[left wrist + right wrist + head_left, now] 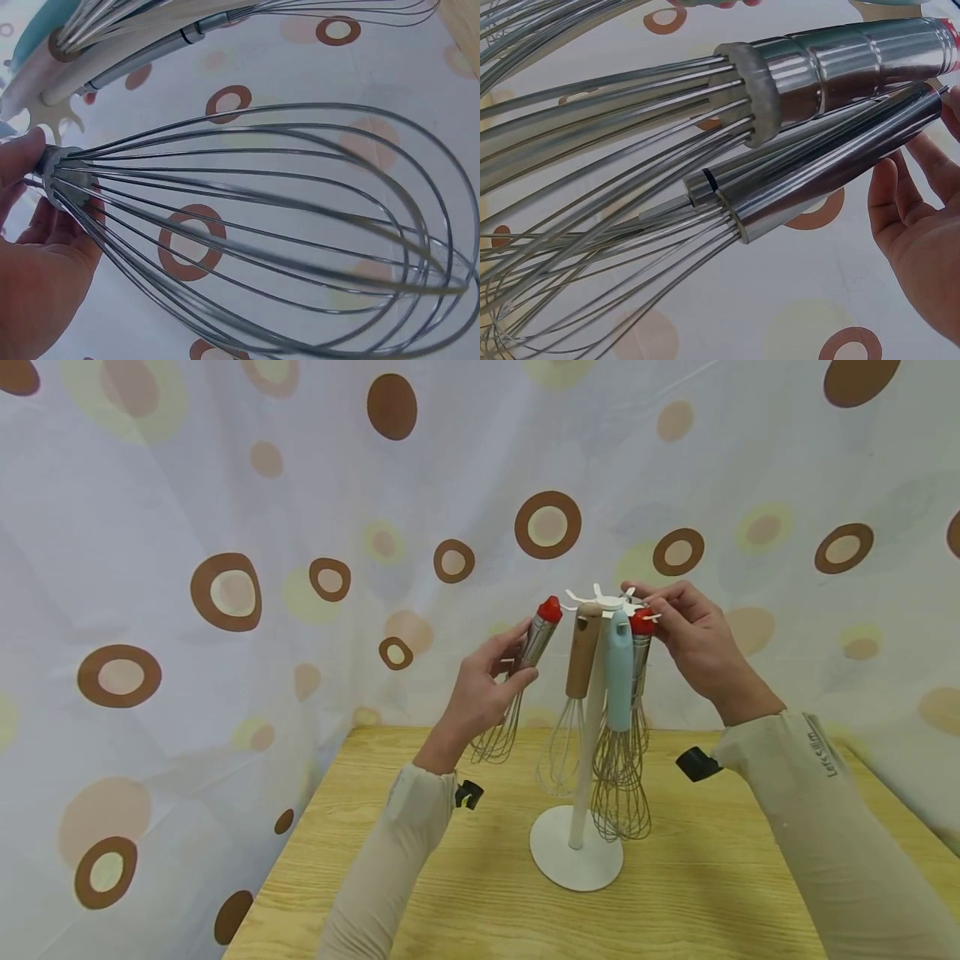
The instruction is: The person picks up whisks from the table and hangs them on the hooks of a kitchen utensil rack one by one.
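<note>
My left hand [483, 689] grips a balloon whisk [536, 643] by its steel, red-tipped handle, left of a white rack [588, 760]. The whisk tilts, wires downward, apart from the rack. In the left wrist view its wire collar [67, 180] sits by my fingers. My right hand [705, 639] is at the rack's top right, thumb and fingers pinching the top end of a plain steel whisk [840, 161]. Beside that hangs another red-tipped whisk [641, 652]. A brown-handled whisk [583, 656] and a light blue-handled whisk [619, 681] hang at the front.
White hooks [609, 602] fan out from the rack's top. Its round white base [573, 864] stands on a wooden table [697, 877]. A curtain [465, 468] with brown and beige circles hangs behind and along the left side.
</note>
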A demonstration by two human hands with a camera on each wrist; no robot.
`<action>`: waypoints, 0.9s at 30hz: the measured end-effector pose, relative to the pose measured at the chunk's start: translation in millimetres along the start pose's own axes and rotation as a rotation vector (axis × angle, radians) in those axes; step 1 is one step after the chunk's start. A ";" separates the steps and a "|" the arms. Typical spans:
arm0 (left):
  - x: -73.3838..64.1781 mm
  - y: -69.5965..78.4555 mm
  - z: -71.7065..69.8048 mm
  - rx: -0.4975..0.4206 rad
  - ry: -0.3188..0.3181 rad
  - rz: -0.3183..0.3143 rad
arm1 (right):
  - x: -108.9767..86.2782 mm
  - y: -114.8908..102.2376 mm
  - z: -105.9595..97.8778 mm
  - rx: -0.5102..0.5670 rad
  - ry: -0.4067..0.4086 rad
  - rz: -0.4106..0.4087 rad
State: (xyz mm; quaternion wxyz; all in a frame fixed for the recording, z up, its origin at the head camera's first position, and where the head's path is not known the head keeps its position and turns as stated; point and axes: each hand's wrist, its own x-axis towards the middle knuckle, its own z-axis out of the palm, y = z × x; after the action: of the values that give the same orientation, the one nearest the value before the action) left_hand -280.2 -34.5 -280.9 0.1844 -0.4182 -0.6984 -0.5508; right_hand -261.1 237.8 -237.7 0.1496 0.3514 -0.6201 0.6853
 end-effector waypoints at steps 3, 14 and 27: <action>1.8 0.0 1.1 0.008 0.000 0.003 | 0.2 0.1 0.2 0.000 -0.001 0.000; 3.8 -2.8 4.4 -0.005 -0.010 -0.006 | 0.0 0.9 -0.6 -0.013 -0.008 -0.001; -1.5 20.0 17.1 -0.106 -0.023 -0.036 | -1.1 -0.5 -1.8 -0.042 -0.010 -0.001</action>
State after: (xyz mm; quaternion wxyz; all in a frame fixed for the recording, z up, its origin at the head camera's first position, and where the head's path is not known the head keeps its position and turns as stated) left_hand -260.1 -18.4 -275.2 0.1442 -0.4210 -0.6777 -0.5854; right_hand -260.6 239.8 -238.1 0.1541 0.3519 -0.6347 0.6705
